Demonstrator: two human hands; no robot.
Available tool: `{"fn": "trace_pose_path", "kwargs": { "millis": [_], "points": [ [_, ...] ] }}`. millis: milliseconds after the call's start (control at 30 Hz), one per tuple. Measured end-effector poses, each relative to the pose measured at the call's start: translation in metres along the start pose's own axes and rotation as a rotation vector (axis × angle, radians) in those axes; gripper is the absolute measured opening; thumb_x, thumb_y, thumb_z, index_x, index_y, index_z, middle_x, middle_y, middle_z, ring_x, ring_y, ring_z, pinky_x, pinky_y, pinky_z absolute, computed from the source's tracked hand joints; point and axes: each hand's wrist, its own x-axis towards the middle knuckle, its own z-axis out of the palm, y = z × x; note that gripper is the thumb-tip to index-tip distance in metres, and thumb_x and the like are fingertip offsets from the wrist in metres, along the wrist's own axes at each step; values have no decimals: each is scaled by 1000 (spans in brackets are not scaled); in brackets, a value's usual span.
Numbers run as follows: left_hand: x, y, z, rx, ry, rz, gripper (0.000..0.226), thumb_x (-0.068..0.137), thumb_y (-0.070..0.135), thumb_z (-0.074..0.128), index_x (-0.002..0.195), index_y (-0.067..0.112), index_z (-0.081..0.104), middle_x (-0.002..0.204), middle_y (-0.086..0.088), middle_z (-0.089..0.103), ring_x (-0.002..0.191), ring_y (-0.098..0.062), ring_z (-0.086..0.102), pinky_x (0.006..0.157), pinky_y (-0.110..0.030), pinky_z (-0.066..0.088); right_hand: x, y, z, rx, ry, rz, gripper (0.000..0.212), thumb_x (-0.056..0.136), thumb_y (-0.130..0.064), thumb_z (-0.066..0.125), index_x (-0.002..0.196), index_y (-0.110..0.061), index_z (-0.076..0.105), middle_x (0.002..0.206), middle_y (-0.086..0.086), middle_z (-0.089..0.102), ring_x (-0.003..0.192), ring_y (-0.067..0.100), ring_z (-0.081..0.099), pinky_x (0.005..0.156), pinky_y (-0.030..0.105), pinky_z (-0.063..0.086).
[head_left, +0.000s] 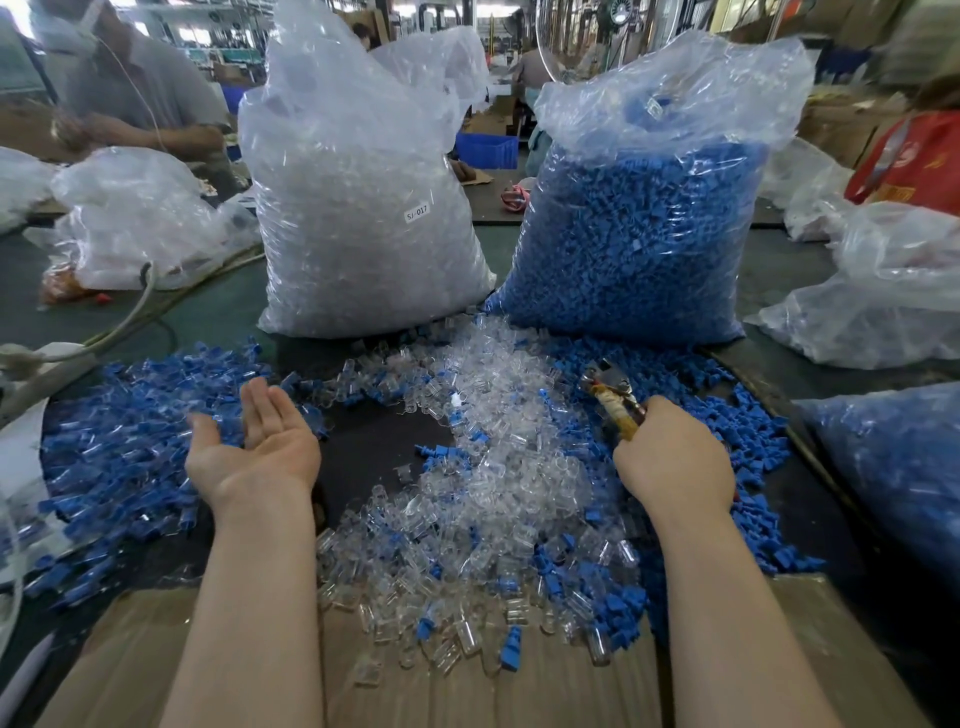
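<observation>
R hand (675, 462) grips small metal pliers w/ tape-wrapped yellowish handles (615, 397). Fingers are curled round the handles, back of hand up. The pliers' head sticks out beyond the thumb side, up & left of the hand, pointing away from the person. Can't tell if the jaws are apart. The head hangs over the edge where the heap of clear plastic caps (498, 467) meets loose blue plastic plugs on the right.

L hand (260, 452) is open: palm up, fingers straight & together, thumb out to the side. It sits over the inner edge of the left-side pile of blue plastic pieces (130, 441), well apart from the pliers, w/ the clear caps & a bare patch of dark table (374, 441) btwn the two hands.

Behind the heaps stand 2 big clear plastic bags side by side. The left bag of clear parts (358, 208) has a white label, the right bag of blue parts (639, 234) is open at top. Both forearms cross a flat brown cardboard sheet (467, 691) at the near edge, w/ some caps spilled onto it.
</observation>
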Motion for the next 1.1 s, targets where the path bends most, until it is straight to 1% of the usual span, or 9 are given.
{"fn": "trace_pose_path", "kwargs": {
  "millis": [67,133,267,433,700,833,900,1000,1100],
  "points": [
    [-1,-1,3,272,-65,-38,16,98,22,58,102,7,57,89,-4,75,78,-10,74,64,-23,57,-1,-1,1,-2,-5,2,16,89,-20,59,102,-13,52,72,1,44,56,18,40,46,28,27],
    [-6,-8,6,738,-155,-44,7,96,18,59,99,13,63,78,4,75,66,-2,69,60,-17,53,-2,-2,0,2,-15,7,17,89,-22,60,101,-13,51,70,1,42,58,20,42,48,28,29],
    [-16,-27,0,1681,-402,147,16,87,11,70,95,25,72,90,8,73,81,-7,65,67,-22,45,-3,-3,0,24,-30,30,18,88,-20,62,97,-11,48,68,1,38,68,26,45,61,33,39],
    [-16,-47,-12,2305,-576,215,26,86,6,67,98,29,70,90,10,67,82,-14,65,69,-27,51,-3,-3,0,39,-24,36,16,87,-19,62,94,-10,51,83,6,49,72,28,47,63,34,40],
    [-17,-44,-6,2513,-579,162,28,87,5,63,83,32,59,96,4,62,82,-12,58,58,-24,42,-1,-3,0,26,-33,29,17,88,-22,63,93,-11,50,98,12,58,71,29,47,61,34,38],
    [-23,-42,-1,2655,-539,99,8,85,12,69,91,13,63,92,-4,65,76,-18,58,70,-30,48,0,-1,1,49,-25,38,13,87,-18,62,89,-11,51,76,5,49,59,22,42,58,32,37],
    [-25,-42,-1,2644,-533,113,3,84,10,70,84,12,68,90,-6,68,77,-20,60,73,-31,50,0,-1,1,49,-27,41,12,86,-17,62,87,-11,52,69,3,44,60,23,44,59,32,39],
    [-26,-43,-1,2576,-515,125,4,84,12,73,81,14,74,90,-5,71,83,-19,63,74,-30,51,-1,-3,1,42,-37,32,12,86,-17,62,88,-11,52,79,7,51,69,27,47,61,33,39],
    [-24,-42,-2,2555,-520,119,12,85,13,72,74,18,71,83,2,69,76,-12,61,62,-26,47,-1,-2,1,41,-22,23,11,86,-17,62,89,-11,52,84,9,53,69,27,48,61,33,39]
  ]
}}
